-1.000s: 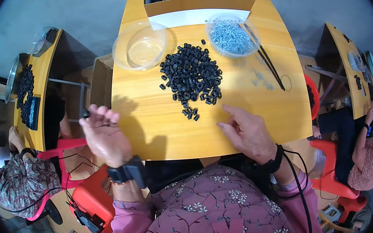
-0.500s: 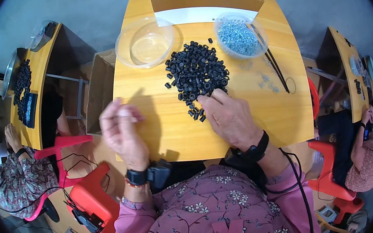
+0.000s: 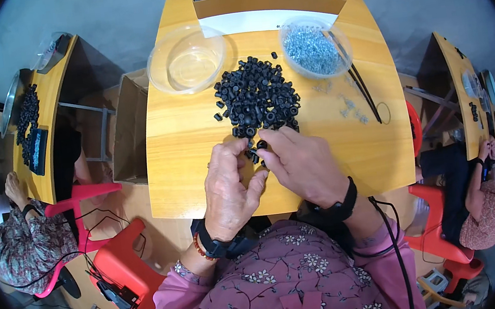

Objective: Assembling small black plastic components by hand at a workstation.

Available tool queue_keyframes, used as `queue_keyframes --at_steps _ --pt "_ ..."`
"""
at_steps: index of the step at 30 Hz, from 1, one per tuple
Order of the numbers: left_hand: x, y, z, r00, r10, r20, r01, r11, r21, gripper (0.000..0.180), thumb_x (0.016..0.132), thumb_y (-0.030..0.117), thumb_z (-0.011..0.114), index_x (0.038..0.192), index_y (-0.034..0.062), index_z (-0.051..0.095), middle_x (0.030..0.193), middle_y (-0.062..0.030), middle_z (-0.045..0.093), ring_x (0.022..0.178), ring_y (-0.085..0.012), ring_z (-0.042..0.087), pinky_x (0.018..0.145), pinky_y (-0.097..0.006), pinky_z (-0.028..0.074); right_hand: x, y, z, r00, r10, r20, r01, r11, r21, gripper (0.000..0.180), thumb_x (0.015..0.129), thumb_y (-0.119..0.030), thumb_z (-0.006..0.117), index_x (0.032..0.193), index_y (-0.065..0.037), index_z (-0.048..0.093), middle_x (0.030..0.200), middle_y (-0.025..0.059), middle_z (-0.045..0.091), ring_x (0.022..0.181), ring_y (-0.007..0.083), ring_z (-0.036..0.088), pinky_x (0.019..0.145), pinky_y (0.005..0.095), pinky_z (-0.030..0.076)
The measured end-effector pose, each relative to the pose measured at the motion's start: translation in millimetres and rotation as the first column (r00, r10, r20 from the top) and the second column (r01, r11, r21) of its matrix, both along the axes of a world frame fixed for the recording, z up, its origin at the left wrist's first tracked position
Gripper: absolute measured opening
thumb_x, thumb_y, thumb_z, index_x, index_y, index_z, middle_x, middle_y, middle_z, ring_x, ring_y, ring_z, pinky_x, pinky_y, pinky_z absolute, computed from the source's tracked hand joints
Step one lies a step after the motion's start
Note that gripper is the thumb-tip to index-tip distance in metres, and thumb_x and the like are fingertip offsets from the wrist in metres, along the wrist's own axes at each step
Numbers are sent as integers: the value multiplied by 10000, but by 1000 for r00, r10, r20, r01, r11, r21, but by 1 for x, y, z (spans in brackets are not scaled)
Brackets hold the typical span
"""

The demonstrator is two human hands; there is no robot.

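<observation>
A heap of small black ring-like plastic pieces [image 3: 259, 89] lies in the middle of the wooden table [image 3: 189, 179]. At its near edge my right hand [image 3: 306, 160] pinches one small black piece [image 3: 262, 145] between thumb and forefinger. My left hand [image 3: 226, 178] is beside it, thumb and forefinger apart around a few loose black pieces on the table. Whether the left fingertips touch any of them is hard to see. Both wrists wear dark straps.
Behind the heap stand a clear bowl [image 3: 187, 63], a tub of small pale-blue pieces [image 3: 312, 49] with black tweezers [image 3: 361, 83], and a box of black pieces [image 3: 267, 6]. Loose clear bits [image 3: 351, 109] lie right. Red chairs [image 3: 130, 277] and people at other tables flank me.
My left hand has come right and nearer, from the bare table to the heap's near edge beside my right hand. The right hand has drawn slightly back, with a black piece now showing in its fingers.
</observation>
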State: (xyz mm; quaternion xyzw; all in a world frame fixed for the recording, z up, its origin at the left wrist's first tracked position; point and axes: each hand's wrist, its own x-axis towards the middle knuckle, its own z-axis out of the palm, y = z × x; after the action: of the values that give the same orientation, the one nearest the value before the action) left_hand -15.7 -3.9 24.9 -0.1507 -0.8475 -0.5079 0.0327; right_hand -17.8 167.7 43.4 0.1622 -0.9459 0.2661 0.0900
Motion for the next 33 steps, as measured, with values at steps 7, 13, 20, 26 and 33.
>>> queue_keyframes --at_steps 7,13,20,26,33 --pt "-4 7 -7 994 18 -112 -32 992 -124 495 717 -65 787 1158 4 572 959 -120 578 773 -242 596 677 -330 520 -2 3 -9 997 -2 78 2 1000 -10 154 958 -185 604 1025 -49 578 845 107 606 705 331 648 582 439 505" --pt "-5 17 -9 998 50 -43 -50 999 1 406 777 -87 729 1147 -7 582 990 -111 602 813 -195 627 725 -300 541 11 10 0 997 -59 -46 38 927 -373 202 898 -152 711 1006 -43 580 864 125 626 728 342 649 595 420 510" --pt "-4 15 -19 995 -14 98 -29 904 427 296 890 -78 652 1170 -29 571 1126 -76 577 973 -132 596 876 -266 517 40 37 -10 957 -95 274 270 633 -726 222 928 -8 688 1141 14 627 919 31 677 726 62 617 634 202 511" --pt "5 16 1 989 -138 -58 149 952 268 289 868 -13 716 1142 -29 624 1107 -104 580 902 -140 591 799 -268 520 45 39 3 955 -48 292 250 660 -708 209 940 -32 687 1137 19 638 953 40 684 739 66 621 652 211 518" --pt "9 26 -4 971 -227 -75 239 906 349 240 853 7 756 1061 -21 640 987 -92 596 829 -143 564 750 -267 483 49 23 -3 880 171 443 351 395 -849 186 966 -101 674 1102 26 661 891 37 694 690 60 613 603 218 510"
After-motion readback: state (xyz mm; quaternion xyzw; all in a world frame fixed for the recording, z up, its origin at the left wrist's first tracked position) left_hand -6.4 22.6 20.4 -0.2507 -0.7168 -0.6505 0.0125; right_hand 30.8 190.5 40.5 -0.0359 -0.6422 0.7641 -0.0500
